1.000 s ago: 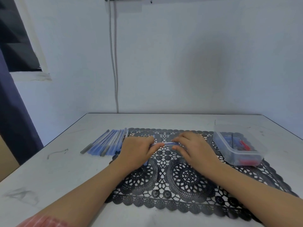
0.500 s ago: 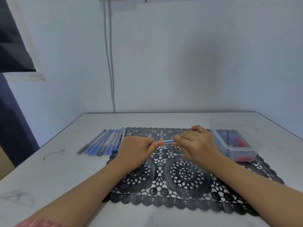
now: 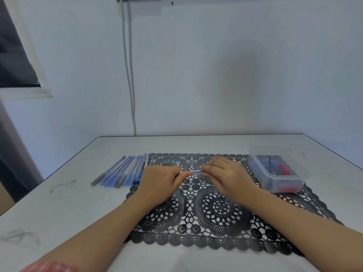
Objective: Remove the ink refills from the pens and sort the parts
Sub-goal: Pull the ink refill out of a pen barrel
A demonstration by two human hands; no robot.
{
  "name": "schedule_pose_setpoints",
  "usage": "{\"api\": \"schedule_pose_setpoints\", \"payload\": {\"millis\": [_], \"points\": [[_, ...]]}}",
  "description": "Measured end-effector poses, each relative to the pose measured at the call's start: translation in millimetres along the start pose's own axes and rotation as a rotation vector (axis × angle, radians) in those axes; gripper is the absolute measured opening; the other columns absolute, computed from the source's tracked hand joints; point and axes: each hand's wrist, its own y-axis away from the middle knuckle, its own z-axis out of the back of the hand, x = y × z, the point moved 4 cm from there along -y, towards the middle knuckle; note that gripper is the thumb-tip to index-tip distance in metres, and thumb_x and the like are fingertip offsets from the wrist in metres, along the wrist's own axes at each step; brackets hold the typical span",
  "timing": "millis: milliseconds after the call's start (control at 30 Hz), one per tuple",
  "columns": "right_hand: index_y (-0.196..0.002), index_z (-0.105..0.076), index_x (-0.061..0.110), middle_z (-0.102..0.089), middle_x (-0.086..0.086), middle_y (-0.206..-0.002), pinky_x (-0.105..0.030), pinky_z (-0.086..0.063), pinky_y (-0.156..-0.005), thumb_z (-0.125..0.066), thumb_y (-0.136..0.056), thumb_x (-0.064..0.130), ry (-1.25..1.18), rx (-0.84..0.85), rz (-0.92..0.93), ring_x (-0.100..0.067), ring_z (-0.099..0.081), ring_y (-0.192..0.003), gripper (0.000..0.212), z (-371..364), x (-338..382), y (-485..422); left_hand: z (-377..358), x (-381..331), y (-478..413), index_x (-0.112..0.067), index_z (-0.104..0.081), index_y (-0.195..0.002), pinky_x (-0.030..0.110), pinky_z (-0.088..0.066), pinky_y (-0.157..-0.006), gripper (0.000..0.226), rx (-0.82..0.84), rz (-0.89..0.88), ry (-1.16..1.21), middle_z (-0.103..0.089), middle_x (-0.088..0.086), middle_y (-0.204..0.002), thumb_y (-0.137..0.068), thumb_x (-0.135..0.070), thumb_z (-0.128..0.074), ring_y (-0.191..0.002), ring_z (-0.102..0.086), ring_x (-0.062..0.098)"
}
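Over the black lace placemat (image 3: 216, 209), both hands hold one blue pen (image 3: 196, 171) lying crosswise. My left hand (image 3: 159, 182) grips its left part, with a short blue end (image 3: 178, 163) poking up past the knuckles. My right hand (image 3: 227, 176) pinches the right part; only a short stretch of the barrel shows between the fingertips. A row of several blue and grey pens (image 3: 123, 171) lies on the table left of the mat. A clear plastic box (image 3: 275, 169) on the mat's right end holds red and dark pen parts.
The white table (image 3: 68, 203) reaches a wall at the back, with its right edge running close behind the box. A thin curled scrap (image 3: 62, 185) lies on the table at the left. A white cable (image 3: 129, 75) hangs down the wall.
Both hands stay on the same pen at the mat's centre, barely shifted. The camera view has drifted slightly, moving the box and pen row in the frame.
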Motion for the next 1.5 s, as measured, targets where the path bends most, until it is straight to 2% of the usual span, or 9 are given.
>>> {"api": "schedule_pose_setpoints", "payload": {"millis": [200, 267, 400, 533, 767, 1100, 1200, 1333, 1500], "points": [[-0.093, -0.067, 0.007, -0.059, -0.002, -0.080, -0.021, -0.046, -0.063, -0.059, -0.080, 0.010, -0.001, -0.055, -0.034, -0.011, -0.048, -0.077, 0.016, 4.4, 1.0, -0.8, 0.7, -2.9, -1.1, -0.024, -0.040, -0.052, 0.018, -0.017, -0.036, 0.060, -0.020, -0.052, 0.019, -0.035, -0.008, -0.038, -0.098, -0.058, -0.025, -0.033, -0.024, 0.003], [-0.102, -0.066, 0.007, -0.058, -0.003, -0.083, -0.020, -0.044, -0.064, -0.061, -0.075, 0.004, 0.017, -0.020, -0.078, -0.011, -0.047, -0.079, 0.028, 2.0, 1.5, -0.9, 0.8, -3.4, -1.4, -0.023, -0.042, -0.052, 0.019, -0.020, -0.036, 0.060, -0.037, -0.069, 0.043, -0.036, -0.007, -0.038, -0.098, -0.057, -0.026, -0.033, -0.024, 0.003], [-0.112, -0.064, 0.009, -0.063, -0.003, -0.092, -0.024, -0.051, -0.068, -0.046, -0.083, 0.023, 0.046, 0.070, -0.162, -0.015, -0.059, -0.082, 0.037, -1.7, -0.8, -1.3, 1.0, -3.1, -1.8, -0.022, -0.045, -0.052, 0.020, -0.026, -0.034, 0.061, -0.066, -0.057, 0.055, -0.038, -0.008, -0.039, -0.099, -0.057, -0.026, -0.032, -0.028, 0.003], [-0.112, -0.066, 0.012, -0.068, -0.001, -0.099, -0.030, -0.054, -0.078, -0.044, -0.087, 0.036, 0.046, 0.161, -0.223, -0.015, -0.063, -0.090, 0.041, -7.6, -3.6, 0.1, 0.8, -1.2, -1.6, -0.023, -0.043, -0.052, 0.020, -0.025, -0.033, 0.060, -0.075, -0.039, 0.001, -0.037, -0.009, -0.038, -0.098, -0.058, -0.027, -0.031, -0.032, 0.006], [-0.111, -0.067, 0.010, -0.070, -0.002, -0.101, -0.034, -0.053, -0.081, -0.045, -0.090, 0.027, -0.012, 0.145, -0.187, -0.017, -0.065, -0.090, 0.036, -7.8, 2.4, -0.4, 4.0, 5.5, -2.7, -0.029, -0.032, -0.054, 0.012, -0.011, -0.039, 0.054, -0.068, 0.018, -0.018, -0.020, -0.014, -0.043, -0.097, -0.060, -0.025, -0.033, -0.021, 0.003], [-0.108, -0.068, 0.008, -0.068, -0.004, -0.093, -0.020, -0.048, -0.082, -0.050, -0.087, 0.012, -0.139, 0.041, -0.198, -0.014, -0.061, -0.086, 0.028, -3.1, -0.9, 2.0, 1.3, 5.7, -0.6, -0.029, -0.030, -0.057, 0.018, -0.023, -0.033, 0.047, -0.061, -0.008, -0.002, -0.022, -0.013, -0.042, -0.095, -0.056, -0.033, -0.032, -0.023, 0.003], [-0.107, -0.068, 0.010, -0.066, -0.003, -0.092, -0.009, -0.042, -0.083, -0.065, -0.079, -0.004, -0.165, 0.028, -0.244, -0.006, -0.056, -0.085, 0.031, -4.1, -4.7, 3.0, 1.7, 4.0, -1.4, -0.029, -0.029, -0.057, 0.016, -0.021, -0.034, 0.049, -0.063, -0.030, 0.007, -0.022, -0.013, -0.042, -0.097, -0.058, -0.027, -0.033, -0.021, 0.003], [-0.111, -0.067, 0.009, -0.059, -0.003, -0.093, 0.001, -0.034, -0.080, -0.066, -0.075, -0.010, -0.208, 0.036, -0.249, 0.007, -0.041, -0.085, 0.040, -3.3, -3.0, 0.7, 0.2, 4.8, -0.5, -0.028, -0.030, -0.057, 0.018, -0.021, -0.035, 0.050, -0.050, -0.050, 0.024, -0.026, -0.012, -0.041, -0.097, -0.057, -0.028, -0.033, -0.024, 0.004], [-0.116, -0.064, 0.007, -0.060, -0.005, -0.097, 0.000, -0.034, -0.081, -0.064, -0.076, -0.007, -0.190, 0.067, -0.285, -0.001, -0.046, -0.086, 0.042, -9.4, -6.8, 2.6, 1.3, 1.1, -1.6, -0.024, -0.041, -0.053, 0.016, -0.015, -0.038, 0.059, -0.061, -0.075, 0.043, -0.033, -0.010, -0.039, -0.099, -0.057, -0.026, -0.034, -0.025, 0.004]]}}
